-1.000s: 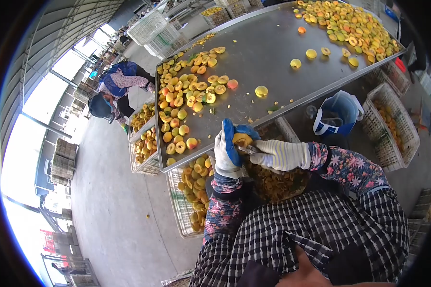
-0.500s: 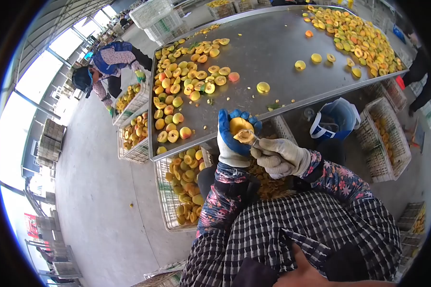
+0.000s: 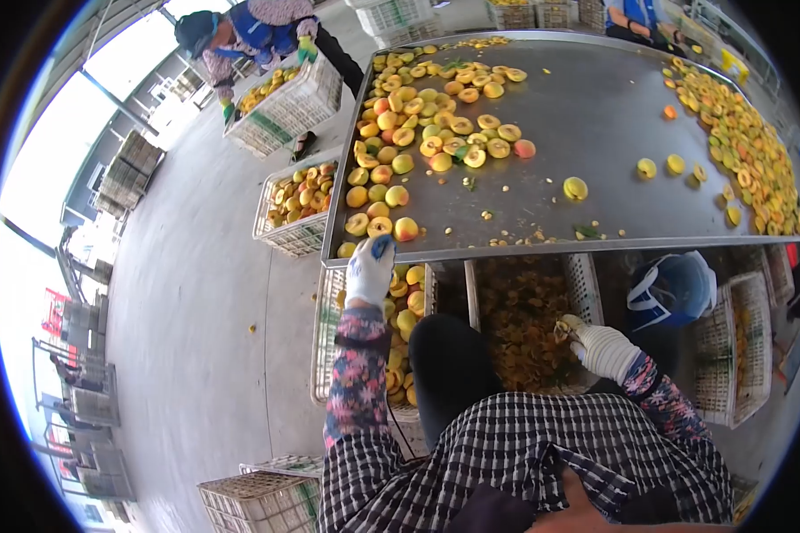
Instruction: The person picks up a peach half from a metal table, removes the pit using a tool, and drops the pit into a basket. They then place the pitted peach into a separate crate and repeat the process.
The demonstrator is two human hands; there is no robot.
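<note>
My left hand (image 3: 371, 268), in a white glove with blue fingers, is at the metal table's (image 3: 542, 246) front left edge, beside halved yellow-orange fruit (image 3: 379, 227). Its fingers are curled, and what they hold, if anything, is hidden. Over a crate of brown pits and scraps (image 3: 529, 311), my right hand (image 3: 603, 348) in a pale glove is closed round something small that I cannot make out. A crate of fruit halves (image 3: 409, 311) stands below my left hand.
At the upper left, a person (image 3: 258, 35) in a cap grips a fruit crate (image 3: 289, 107). Another fruit crate (image 3: 298, 209) stands left of the table. A blue-white bucket (image 3: 676, 289) is at the right, near a tall crate (image 3: 733, 355). Another person (image 3: 636, 22) sits behind the table.
My hands have moved apart, the left to the table edge, the right down over the pit crate. The fruit half is no longer seen between them. The other person has raised the crate, and the view has shifted.
</note>
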